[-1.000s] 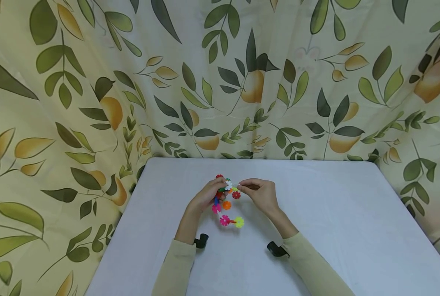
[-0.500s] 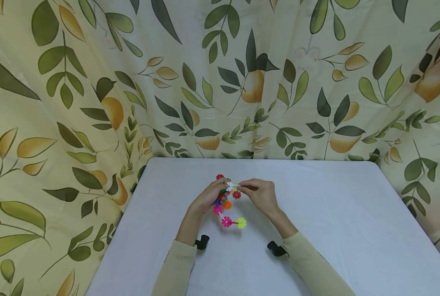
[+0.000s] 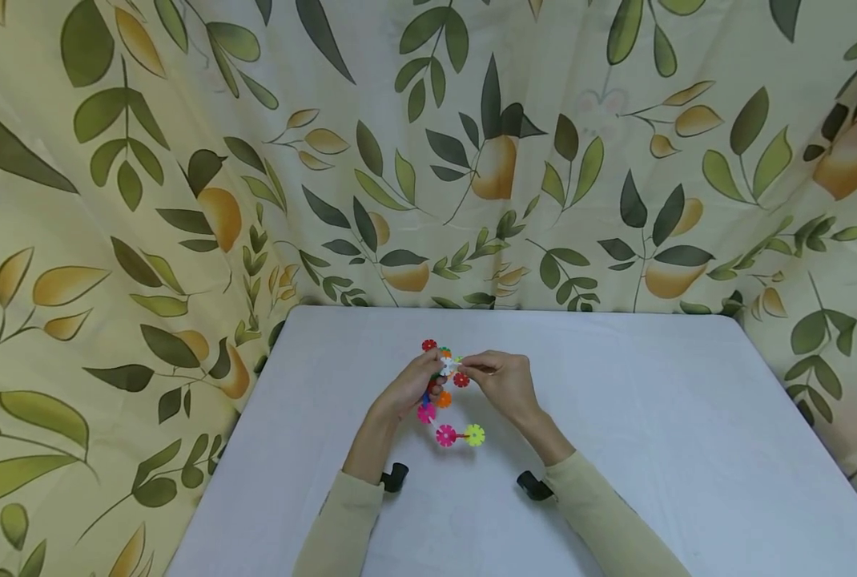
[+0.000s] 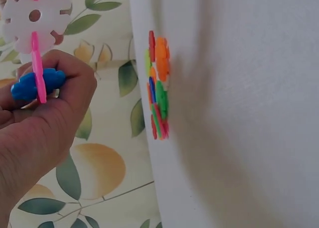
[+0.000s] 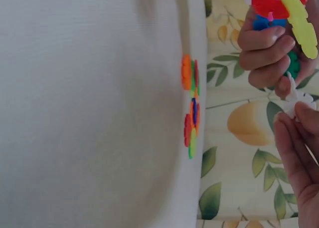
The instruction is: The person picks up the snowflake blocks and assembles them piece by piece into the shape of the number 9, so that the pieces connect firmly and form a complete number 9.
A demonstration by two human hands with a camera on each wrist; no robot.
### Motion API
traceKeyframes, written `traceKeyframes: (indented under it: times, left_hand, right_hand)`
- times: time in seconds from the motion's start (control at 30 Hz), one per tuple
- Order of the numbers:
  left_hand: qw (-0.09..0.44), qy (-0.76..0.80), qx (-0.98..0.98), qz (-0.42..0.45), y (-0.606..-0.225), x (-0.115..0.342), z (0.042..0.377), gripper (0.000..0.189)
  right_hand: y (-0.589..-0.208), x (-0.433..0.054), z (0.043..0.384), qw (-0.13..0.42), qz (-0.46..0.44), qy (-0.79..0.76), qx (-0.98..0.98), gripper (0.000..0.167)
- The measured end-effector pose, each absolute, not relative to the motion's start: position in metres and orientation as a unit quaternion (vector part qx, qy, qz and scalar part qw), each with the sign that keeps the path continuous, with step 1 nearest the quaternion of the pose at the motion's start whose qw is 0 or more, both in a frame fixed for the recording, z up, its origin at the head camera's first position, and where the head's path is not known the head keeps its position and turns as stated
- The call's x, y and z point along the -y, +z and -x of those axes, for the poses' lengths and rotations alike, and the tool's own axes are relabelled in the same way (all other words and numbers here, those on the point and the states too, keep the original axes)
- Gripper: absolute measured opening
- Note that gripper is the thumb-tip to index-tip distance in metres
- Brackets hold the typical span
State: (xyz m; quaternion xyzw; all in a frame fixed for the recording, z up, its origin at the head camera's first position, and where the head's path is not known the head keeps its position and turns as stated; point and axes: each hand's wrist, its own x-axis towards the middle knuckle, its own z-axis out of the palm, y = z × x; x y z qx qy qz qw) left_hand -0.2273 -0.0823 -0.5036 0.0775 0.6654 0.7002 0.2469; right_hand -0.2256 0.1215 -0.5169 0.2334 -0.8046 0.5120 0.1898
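My left hand [image 3: 408, 385] grips a chain of notched plastic snowflake discs [image 3: 446, 435]. In the left wrist view, a blue disc [image 4: 30, 86] sits in its fingers, joined to a pink disc [image 4: 38, 68] and a white disc [image 4: 50, 21]. The chain's lower end, with a yellow disc [image 3: 475, 435], sticks out toward the body. In the right wrist view, red, yellow and green discs [image 5: 293, 64] also show around the curled left fingers. My right hand [image 3: 504, 381] pinches a white disc [image 5: 301, 102] between thumb and fingertips, right beside the left hand's discs.
Several loose colored discs [image 5: 193, 106] lie in a small group on the white table [image 3: 616, 433], behind and under the hands. A leaf-patterned curtain [image 3: 371, 160] hangs along the table's back and sides. Black wrist cameras [image 3: 395, 478] sit on both wrists.
The lower end of the chain, with the pink and yellow discs, has swung slightly right and toward the body. The right hand has shifted slightly left, still pinching the white disc.
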Motion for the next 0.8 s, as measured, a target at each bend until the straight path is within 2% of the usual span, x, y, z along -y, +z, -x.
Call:
traceKeyframes:
  times: [0.17,0.27,0.6,0.7,0.8]
  left_hand:
    - [0.250,0.703,-0.661,-0.074,-0.506,0.080,0.228,0.017]
    - [0.240,0.699,-0.671,-0.064,-0.507,0.081,0.229,0.018]
    - [0.202,0.709,-0.674,-0.048,-0.515,0.096,0.233,0.009]
    - [0.201,0.699,-0.684,-0.054,-0.516,0.099,0.233,0.016]
    - [0.207,0.689,-0.692,-0.058,-0.516,0.101,0.234,0.032]
  right_hand:
    - [-0.522,-0.124,0.229,0.185,-0.214,0.547,0.788,0.012]
    - [-0.526,-0.125,0.231,0.163,-0.203,0.562,0.785,0.017]
    - [-0.545,-0.125,0.246,0.023,-0.122,0.448,0.885,0.025]
    - [-0.547,-0.124,0.250,-0.003,-0.128,0.414,0.901,0.030]
    - [-0.546,-0.121,0.252,-0.015,-0.135,0.377,0.916,0.030]
